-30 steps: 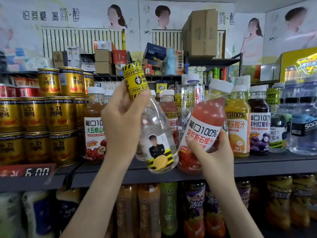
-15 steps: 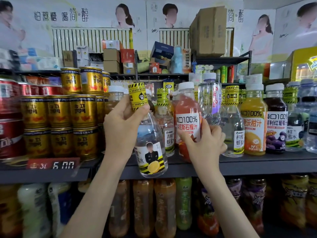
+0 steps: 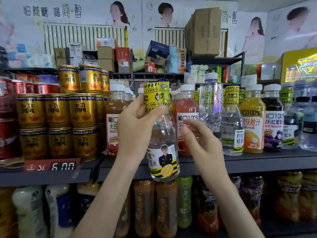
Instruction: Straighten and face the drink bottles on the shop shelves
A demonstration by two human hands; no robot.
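Pale printed posters (image 3: 51,12) with portraits cover the back wall, and white ribbed panels (image 3: 82,36) show between them. A dark grey metal shelf board (image 3: 257,164) runs across the front. Behind it a black metal rack (image 3: 217,60) bears tall brown cardboard cartons (image 3: 204,31), and a yellow lit display case (image 3: 301,66) glows at the right.

Gold cans (image 3: 56,124) stacked left; cardboard box (image 3: 204,31) above; posters (image 3: 51,12) behind
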